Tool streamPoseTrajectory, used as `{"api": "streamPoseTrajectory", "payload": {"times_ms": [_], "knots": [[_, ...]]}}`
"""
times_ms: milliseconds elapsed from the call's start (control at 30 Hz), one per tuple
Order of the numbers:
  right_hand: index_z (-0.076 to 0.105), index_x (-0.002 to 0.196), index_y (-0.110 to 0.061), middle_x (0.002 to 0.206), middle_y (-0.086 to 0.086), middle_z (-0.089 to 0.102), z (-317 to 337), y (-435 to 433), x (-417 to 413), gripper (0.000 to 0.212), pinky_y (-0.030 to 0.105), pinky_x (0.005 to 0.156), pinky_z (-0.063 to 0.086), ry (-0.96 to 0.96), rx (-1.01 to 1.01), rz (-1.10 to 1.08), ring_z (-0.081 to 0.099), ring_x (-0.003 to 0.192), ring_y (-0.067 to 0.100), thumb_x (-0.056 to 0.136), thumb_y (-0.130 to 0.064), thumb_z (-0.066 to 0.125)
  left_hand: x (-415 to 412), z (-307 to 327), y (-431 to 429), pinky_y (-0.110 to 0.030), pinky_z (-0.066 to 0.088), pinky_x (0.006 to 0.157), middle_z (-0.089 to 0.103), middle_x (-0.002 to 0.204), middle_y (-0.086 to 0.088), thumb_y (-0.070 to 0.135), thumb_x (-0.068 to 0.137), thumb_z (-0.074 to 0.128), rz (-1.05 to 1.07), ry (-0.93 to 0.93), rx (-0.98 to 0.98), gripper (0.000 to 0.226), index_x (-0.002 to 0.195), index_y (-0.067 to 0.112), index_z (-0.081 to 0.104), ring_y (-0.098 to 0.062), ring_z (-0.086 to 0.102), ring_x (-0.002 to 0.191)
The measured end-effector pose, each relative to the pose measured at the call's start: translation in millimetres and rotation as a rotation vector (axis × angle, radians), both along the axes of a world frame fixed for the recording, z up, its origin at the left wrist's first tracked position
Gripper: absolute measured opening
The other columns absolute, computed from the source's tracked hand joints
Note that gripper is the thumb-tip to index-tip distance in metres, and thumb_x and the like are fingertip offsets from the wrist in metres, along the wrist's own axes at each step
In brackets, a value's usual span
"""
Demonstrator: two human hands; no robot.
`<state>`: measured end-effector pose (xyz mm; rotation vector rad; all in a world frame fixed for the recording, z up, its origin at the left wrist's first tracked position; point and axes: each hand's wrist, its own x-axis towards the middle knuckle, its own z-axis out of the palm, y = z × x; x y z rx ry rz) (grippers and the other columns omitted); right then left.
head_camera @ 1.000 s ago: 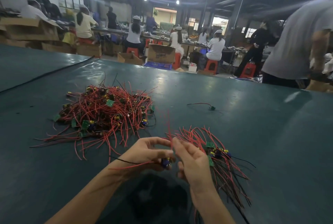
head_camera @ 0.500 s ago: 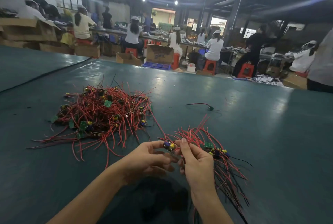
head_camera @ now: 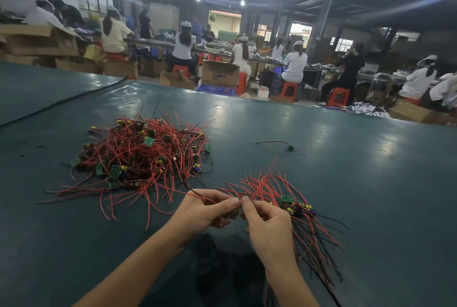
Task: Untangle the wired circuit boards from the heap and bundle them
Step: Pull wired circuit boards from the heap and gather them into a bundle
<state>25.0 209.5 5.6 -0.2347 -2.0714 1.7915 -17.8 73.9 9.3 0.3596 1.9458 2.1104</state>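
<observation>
A wide dark green table [head_camera: 346, 195] carries everything. On its left half, towards the middle, lies the heap [head_camera: 143, 156]: a tangled mound of red and black wires with small green circuit boards stuck through it. It points no single way, and its loose wire ends trail out towards the near edge and the left.

Right of it and closer to the near edge lies the bundle [head_camera: 304, 222], touching the right hand. Its boards are gathered about the middle. Its long axis runs from the far left to the near right, with red ends fanning towards the far edge and red and black ends sweeping towards the near right.

The left hand [head_camera: 202, 210] and right hand [head_camera: 269, 227] meet between heap and bundle, fingertips touching. Both have curled fingers. The left thumb and forefinger pinch a red wire [head_camera: 180, 192], and the right thumb and forefinger close on the same spot. What sits inside the palms is hidden.

That wire runs slantwise from the heap's near right fringe to the fingers.

One stray board [head_camera: 288, 147] lies alone towards the far edge, its wires stretched left and right.
</observation>
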Motion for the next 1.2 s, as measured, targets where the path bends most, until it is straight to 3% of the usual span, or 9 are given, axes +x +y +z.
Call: {"api": "streamPoseTrajectory", "payload": {"times_ms": [100, 200, 267, 467, 733, 833, 1000, 1133, 1200], "knots": [[0.074, 0.064, -0.015, 0.062, 0.004, 0.069, -1, 1, -2, 0.029, 0.033, 0.057, 0.049, -0.032, -0.053, -0.039, 0.056, 0.056, 0.008, 0.092, -0.021, 0.066, 1, 3, 2, -0.021, 0.051, 0.051, 0.07, 0.069, -0.014, 0.026, 0.066, 0.077, 0.019, 0.038, 0.041, 0.02, 0.076, 0.009, 0.077, -0.014, 0.06, 0.052], [0.072, 0.06, -0.012, 0.053, -0.004, 0.063, 0, 5, -5, 0.031, 0.02, 0.046, 0.041, -0.065, -0.25, -0.087, 0.049, 0.045, 0.003, 0.09, -0.018, 0.068, 3, 4, 8, -0.021, 0.05, 0.048, 0.07, 0.065, -0.011, 0.016, 0.074, 0.074, 0.001, 0.089, 0.061, 0.01, 0.077, 0.007, 0.074, -0.014, 0.06, 0.049], [0.073, 0.062, -0.012, 0.052, -0.006, 0.059, 2, 12, -7, 0.028, 0.019, 0.041, 0.036, -0.081, -0.395, -0.122, 0.044, 0.042, 0.004, 0.089, -0.017, 0.069, 4, 5, 9, -0.021, 0.05, 0.047, 0.069, 0.064, -0.01, 0.011, 0.077, 0.072, -0.01, 0.113, 0.08, 0.006, 0.079, 0.005, 0.072, -0.014, 0.06, 0.049], [0.072, 0.077, -0.012, 0.053, -0.008, 0.059, 6, 41, -14, 0.016, 0.017, 0.032, 0.03, -0.016, -0.622, -0.264, 0.038, 0.036, 0.002, 0.091, -0.015, 0.066, 5, 9, 2, -0.021, 0.047, 0.046, 0.069, 0.066, -0.013, 0.021, 0.068, 0.073, -0.059, 0.128, 0.116, 0.019, 0.077, 0.004, 0.072, -0.016, 0.06, 0.05], [0.071, 0.075, -0.015, 0.048, -0.009, 0.045, 2, 28, -12, 0.016, 0.017, 0.034, 0.029, -0.014, -0.519, -0.185, 0.031, 0.037, 0.003, 0.089, -0.022, 0.069, 1, 3, 2, -0.021, 0.049, 0.048, 0.07, 0.066, -0.01, 0.025, 0.069, 0.075, -0.027, 0.134, 0.092, 0.014, 0.074, 0.012, 0.075, -0.015, 0.06, 0.051], [0.075, 0.067, -0.013, 0.052, -0.005, 0.062, -2, 7, -8, 0.024, 0.018, 0.045, 0.044, -0.065, -0.339, 0.004, 0.052, 0.046, 0.005, 0.088, -0.022, 0.069, 3, 2, 7, -0.021, 0.049, 0.048, 0.07, 0.066, -0.009, 0.026, 0.07, 0.075, -0.046, 0.165, 0.077, 0.012, 0.074, 0.015, 0.076, -0.014, 0.06, 0.051], [0.079, 0.067, -0.019, 0.067, 0.009, 0.073, 0, -2, -7, 0.031, 0.034, 0.064, 0.055, -0.129, -0.376, 0.076, 0.066, 0.062, 0.02, 0.093, -0.024, 0.063, 1, 2, 4, -0.021, 0.049, 0.048, 0.069, 0.063, -0.007, 0.027, 0.069, 0.075, 0.013, 0.205, 0.037, 0.016, 0.076, 0.012, 0.076, -0.014, 0.061, 0.051], [0.08, 0.073, -0.018, 0.06, -0.004, 0.066, 3, 12, -9, 0.028, 0.03, 0.058, 0.051, -0.095, -0.407, -0.02, 0.059, 0.056, 0.014, 0.093, -0.023, 0.063, 5, 5, 7, -0.021, 0.047, 0.044, 0.069, 0.062, -0.009, 0.021, 0.069, 0.074, -0.008, 0.187, 0.086, 0.013, 0.074, 0.01, 0.074, -0.014, 0.057, 0.046], [0.079, 0.072, -0.019, 0.056, -0.007, 0.057, 5, 24, -10, 0.029, 0.023, 0.043, 0.04, -0.065, -0.456, -0.103, 0.043, 0.044, 0.007, 0.094, -0.023, 0.062, 6, 8, 7, -0.021, 0.045, 0.042, 0.068, 0.061, -0.011, 0.022, 0.068, 0.074, -0.01, 0.177, 0.105, 0.01, 0.07, 0.012, 0.074, -0.014, 0.057, 0.045]]}}
